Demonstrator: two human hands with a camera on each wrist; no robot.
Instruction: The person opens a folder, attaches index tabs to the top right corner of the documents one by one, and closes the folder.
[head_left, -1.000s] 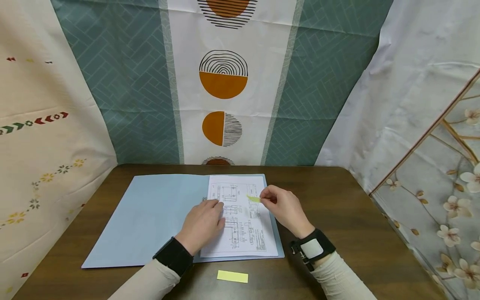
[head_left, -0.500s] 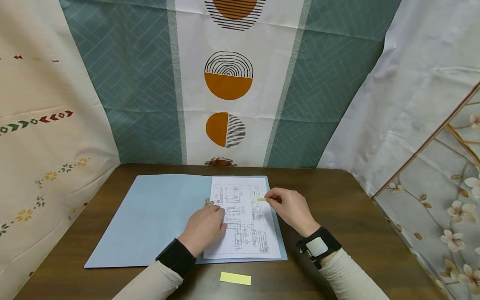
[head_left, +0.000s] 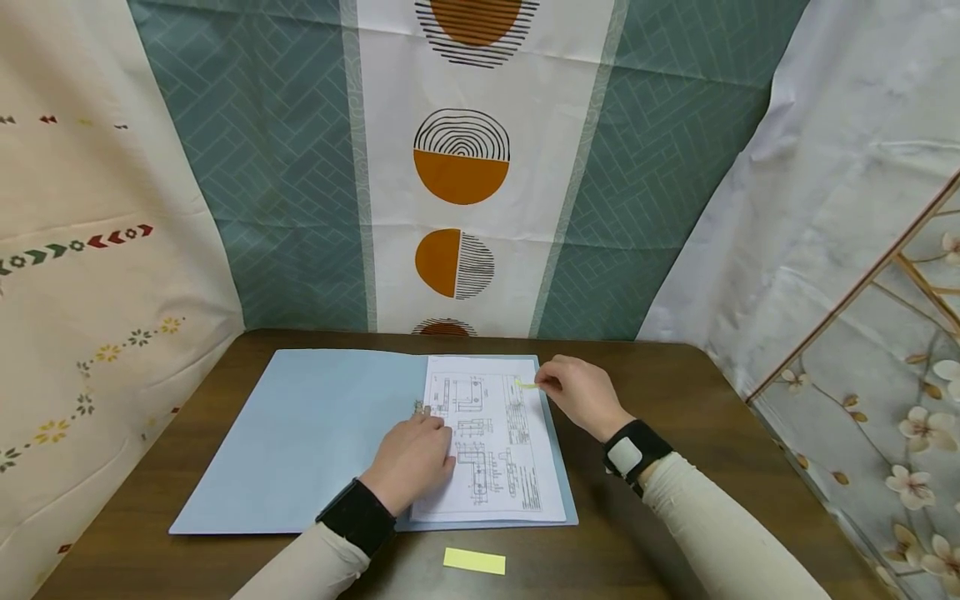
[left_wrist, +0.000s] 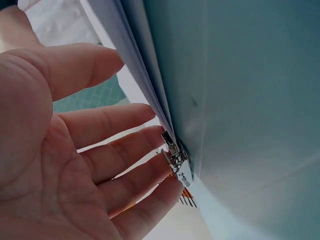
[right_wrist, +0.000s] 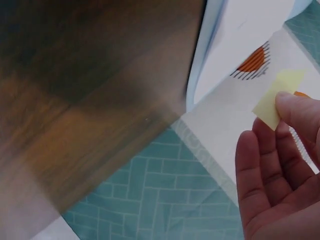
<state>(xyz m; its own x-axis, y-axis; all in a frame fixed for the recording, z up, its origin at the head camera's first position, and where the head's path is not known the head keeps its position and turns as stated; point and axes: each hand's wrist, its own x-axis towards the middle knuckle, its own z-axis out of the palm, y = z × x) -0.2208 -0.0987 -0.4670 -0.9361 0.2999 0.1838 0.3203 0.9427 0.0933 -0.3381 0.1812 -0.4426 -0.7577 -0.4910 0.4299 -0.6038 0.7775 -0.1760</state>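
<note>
Yellow sticky tab (head_left: 526, 384) pinched in right hand (head_left: 581, 397), seemingly over drawing sheet (head_left: 491, 442)

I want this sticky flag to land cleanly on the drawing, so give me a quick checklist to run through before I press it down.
1. Yellow flag pinched in right hand: ok.
2. Left hand flat on the drawing sheet, steadying it: ok.
3. Sheet lying flat inside the open blue folder: ok.
4. Flag over the sheet's upper right part: ok.
5. Sticky side facing down: cannot tell.
6. Spare yellow note lies on the table, clear of the folder: ok.
</note>
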